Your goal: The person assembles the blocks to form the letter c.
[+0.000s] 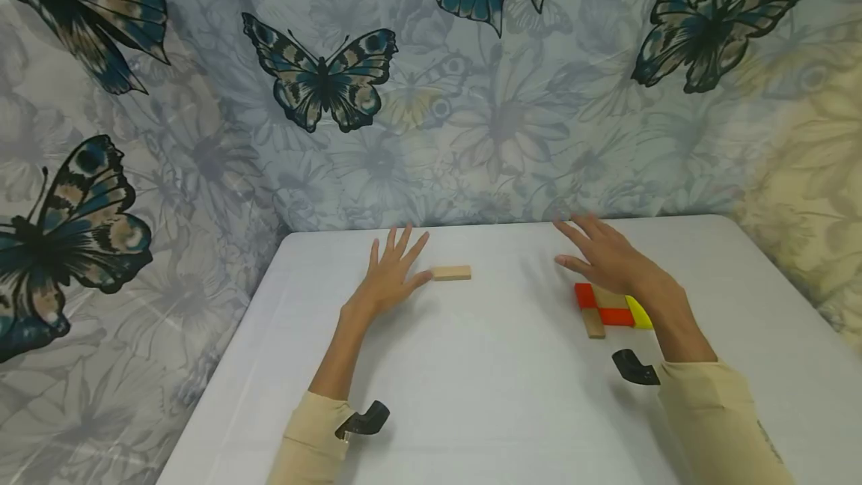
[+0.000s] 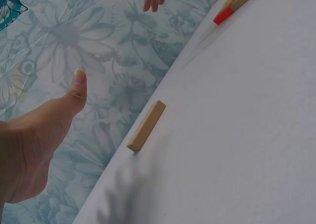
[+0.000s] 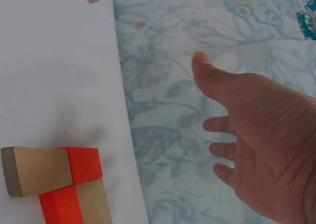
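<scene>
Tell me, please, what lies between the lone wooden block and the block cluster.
Bare white tabletop lies between the lone wooden block and the block cluster, as the head view shows.

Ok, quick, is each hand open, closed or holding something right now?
Left hand: open, holding nothing, near the lone wooden block.
Right hand: open, holding nothing, near the grouped blocks.

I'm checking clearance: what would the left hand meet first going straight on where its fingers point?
Probably the cloth behind the table, though how far off is hard to judge. The lone block, right of the left hand, lies off that line.
</scene>
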### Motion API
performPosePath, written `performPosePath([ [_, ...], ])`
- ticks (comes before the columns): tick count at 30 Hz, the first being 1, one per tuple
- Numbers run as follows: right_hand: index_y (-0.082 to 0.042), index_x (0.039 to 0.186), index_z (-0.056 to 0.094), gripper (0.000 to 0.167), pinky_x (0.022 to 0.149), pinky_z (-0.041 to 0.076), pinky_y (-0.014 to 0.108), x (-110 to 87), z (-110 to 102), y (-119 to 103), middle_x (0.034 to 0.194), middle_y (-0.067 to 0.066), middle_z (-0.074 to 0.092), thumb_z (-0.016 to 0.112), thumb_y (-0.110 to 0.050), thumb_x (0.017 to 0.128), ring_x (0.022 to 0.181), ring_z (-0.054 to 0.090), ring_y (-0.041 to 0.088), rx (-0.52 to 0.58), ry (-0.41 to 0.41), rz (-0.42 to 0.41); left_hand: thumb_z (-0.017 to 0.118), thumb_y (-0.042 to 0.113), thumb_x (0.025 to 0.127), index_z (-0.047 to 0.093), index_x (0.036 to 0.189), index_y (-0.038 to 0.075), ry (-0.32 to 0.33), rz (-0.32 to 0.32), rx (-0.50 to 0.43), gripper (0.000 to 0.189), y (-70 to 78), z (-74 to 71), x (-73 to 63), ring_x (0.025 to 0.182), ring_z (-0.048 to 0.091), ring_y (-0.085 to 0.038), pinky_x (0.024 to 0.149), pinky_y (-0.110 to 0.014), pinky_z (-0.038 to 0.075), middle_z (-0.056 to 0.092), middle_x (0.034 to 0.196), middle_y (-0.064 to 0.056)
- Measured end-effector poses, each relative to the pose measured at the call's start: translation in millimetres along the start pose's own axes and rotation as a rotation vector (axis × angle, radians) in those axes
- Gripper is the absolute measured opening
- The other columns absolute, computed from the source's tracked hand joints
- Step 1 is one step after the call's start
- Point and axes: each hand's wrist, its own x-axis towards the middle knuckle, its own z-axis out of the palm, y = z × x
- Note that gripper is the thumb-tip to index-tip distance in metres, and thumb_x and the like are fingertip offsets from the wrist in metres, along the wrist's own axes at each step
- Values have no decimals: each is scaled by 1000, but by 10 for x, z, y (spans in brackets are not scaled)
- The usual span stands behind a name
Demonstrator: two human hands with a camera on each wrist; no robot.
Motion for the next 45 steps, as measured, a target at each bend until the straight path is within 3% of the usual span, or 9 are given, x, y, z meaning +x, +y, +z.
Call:
performPosePath([
  [8,-10,163,30,76,119,24,80,-56,53,-3,165,33,30,59,-48,104,150,26,60,-22,-44,22,51,59,105,20,168,31,2,10,-49,75,126,191,18,165,2,-41,130,-70,16,8,179,-9],
  [13,-7,161,36,71,118,29,79,-118,70,-24,160,33,39,60,-43,105,146,34,58,-32,-44,10,52,55,106,28,166,26,23,47,-15,71,204,275,35,163,15,-45,127,-69,26,18,176,-12],
  [18,-3,153,48,61,118,30,78,-183,104,-26,158,34,42,63,-36,104,145,36,58,-32,-63,25,52,54,106,36,164,23,38,77,22,67,255,371,76,161,23,-45,126,-66,32,26,174,-13],
  [22,1,138,63,48,117,35,76,-239,143,10,154,34,48,66,-30,102,143,40,58,-65,-67,15,52,49,108,38,162,22,26,88,41,63,291,437,119,160,27,-43,127,-64,32,31,172,-12],
  [28,2,110,78,22,108,48,71,-296,240,98,139,33,62,69,-13,98,132,53,58,-166,-70,-52,51,46,109,45,159,20,-54,49,91,57,321,485,156,160,30,-37,127,-63,33,36,171,-8],
  [33,2,108,78,19,107,47,73,-335,314,135,137,31,63,69,-7,94,131,53,60,-186,-100,-41,54,45,108,48,156,17,-98,30,111,56,345,492,144,158,36,-36,127,-62,33,42,168,-10],
  [36,0,112,78,22,110,45,72,-348,343,141,139,29,63,69,-7,93,133,52,60,-191,-104,-51,57,43,107,51,154,16,-79,45,122,55,364,493,127,154,43,-34,125,-62,36,48,163,-12],
  [40,-3,116,78,24,109,47,71,-335,375,149,138,29,64,72,-8,92,132,55,57,-200,-49,-80,61,42,105,60,146,15,-21,71,154,49,397,484,120,144,54,-30,120,-62,42,59,153,-11],
  [45,-3,119,75,28,100,55,65,-270,415,114,125,24,68,74,-9,92,117,62,48,-141,2,-57,65,40,103,66,139,15,48,84,198,43,426,481,172,132,64,-28,112,-55,51,66,142,-9],
])
